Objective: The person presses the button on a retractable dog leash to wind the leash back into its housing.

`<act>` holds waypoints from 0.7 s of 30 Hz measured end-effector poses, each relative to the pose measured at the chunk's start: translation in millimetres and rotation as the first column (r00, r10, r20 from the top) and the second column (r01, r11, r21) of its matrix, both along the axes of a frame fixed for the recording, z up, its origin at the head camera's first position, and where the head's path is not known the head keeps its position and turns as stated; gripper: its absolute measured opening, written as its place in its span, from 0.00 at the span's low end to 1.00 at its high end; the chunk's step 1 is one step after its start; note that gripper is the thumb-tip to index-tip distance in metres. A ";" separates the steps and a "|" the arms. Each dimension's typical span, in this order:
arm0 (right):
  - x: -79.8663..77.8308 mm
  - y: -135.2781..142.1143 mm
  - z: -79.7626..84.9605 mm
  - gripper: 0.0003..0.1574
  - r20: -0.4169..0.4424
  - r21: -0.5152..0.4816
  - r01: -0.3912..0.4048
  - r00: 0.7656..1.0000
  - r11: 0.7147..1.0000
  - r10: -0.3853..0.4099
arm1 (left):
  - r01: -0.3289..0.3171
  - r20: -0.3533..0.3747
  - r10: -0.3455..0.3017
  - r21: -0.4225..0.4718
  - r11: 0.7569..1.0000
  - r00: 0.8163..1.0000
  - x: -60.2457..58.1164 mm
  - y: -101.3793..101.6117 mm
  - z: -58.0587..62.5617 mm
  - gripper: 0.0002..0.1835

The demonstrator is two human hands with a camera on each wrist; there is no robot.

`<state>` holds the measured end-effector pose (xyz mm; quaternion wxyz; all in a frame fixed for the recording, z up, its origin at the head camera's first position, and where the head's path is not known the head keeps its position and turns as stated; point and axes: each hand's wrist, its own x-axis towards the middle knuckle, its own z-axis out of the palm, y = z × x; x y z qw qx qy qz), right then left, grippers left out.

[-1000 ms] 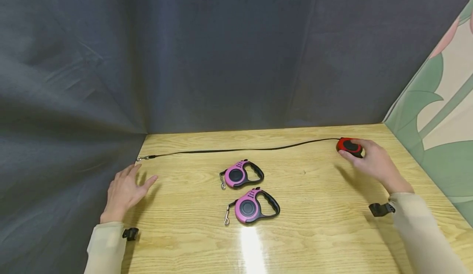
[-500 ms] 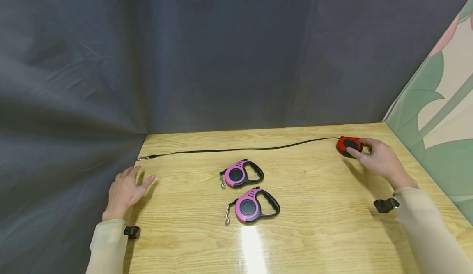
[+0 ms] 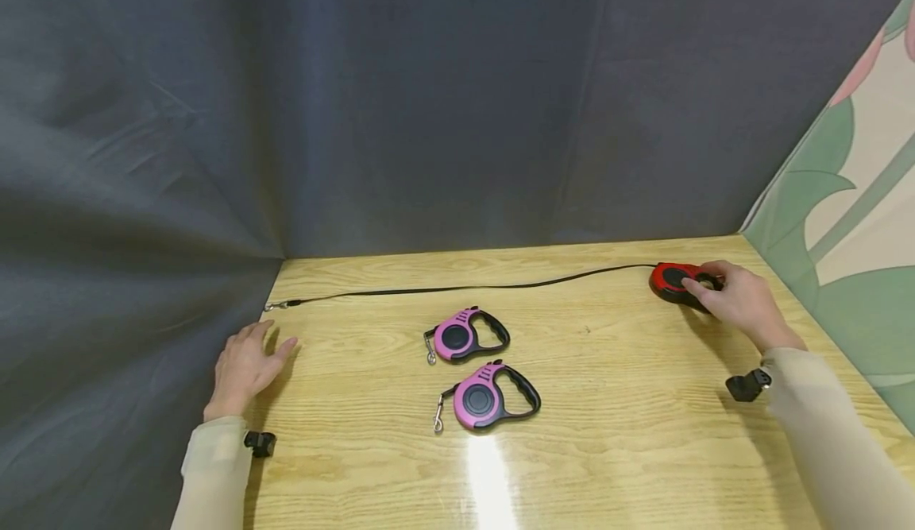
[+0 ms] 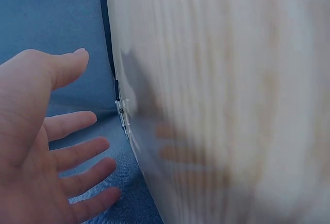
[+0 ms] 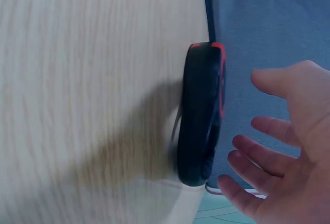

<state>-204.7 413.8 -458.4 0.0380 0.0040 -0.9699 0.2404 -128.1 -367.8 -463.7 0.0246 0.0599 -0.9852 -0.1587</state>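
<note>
At the back right of the table lies a retractable dog leash (image 3: 673,277) in red and black. Its thin black strap (image 3: 443,289) stretches left across the table to a metal clip (image 3: 277,305). My right hand (image 3: 745,301) is over the handle end of the red leash. In the right wrist view, its loosely bent fingers (image 5: 258,152) stand apart from the case. My left hand (image 3: 243,367) hovers at the left edge, just in front of the clip, with fingers spread and nothing in them. Two pink and black retractable leashes, one rear (image 3: 457,335) and one front (image 3: 482,399), lie mid-table.
A dark grey curtain (image 3: 443,117) hangs along the back and left of the wooden table (image 3: 357,450). A panel with a leaf pattern (image 3: 858,276) borders the right side. Each pink leash has its metal clip on the left.
My right hand has let go of the red leash and shifted right, showing more of the case and handle. The left hand has moved very slightly right.
</note>
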 end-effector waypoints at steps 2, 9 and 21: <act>-0.9 2.6 -1.2 0.41 0.016 0.003 0.007 1.000 1.000 -0.007 | 0.004 0.006 -0.004 0.008 1.000 1.000 -2.9 0.8 -0.1 0.43; -3.7 13.4 -10.4 0.38 0.018 0.002 0.043 0.999 0.999 -0.043 | 0.059 0.028 -0.058 -0.027 0.998 0.998 -19.9 5.3 -1.0 0.41; -6.9 23.9 -18.5 0.35 -0.011 0.021 0.101 0.995 0.995 -0.101 | 0.062 0.076 -0.058 -0.050 0.997 0.995 -38.9 1.1 -3.1 0.41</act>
